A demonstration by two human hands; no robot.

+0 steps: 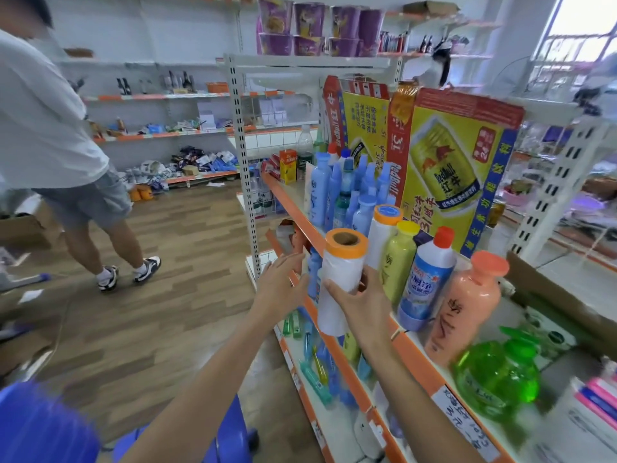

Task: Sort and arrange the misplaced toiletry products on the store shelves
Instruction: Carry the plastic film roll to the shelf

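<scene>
White roll [337, 279] with orange rim; yellow bottle [397, 262], blue-and-white red-capped bottle [425, 282], salmon bottle [464, 305], green jug [497, 375] near right; orange-edged shelf [414, 355]; far yellow-red cartons [457, 168].

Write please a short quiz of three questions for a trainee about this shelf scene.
1. True or false: the right hand grips the white roll with an orange end.
2. Which cap does the peach bottle have? A green, B orange, C blue.
3. Fill in: the left hand is ____, holding nothing.

Key: 1 true; 2 B; 3 open.
</scene>
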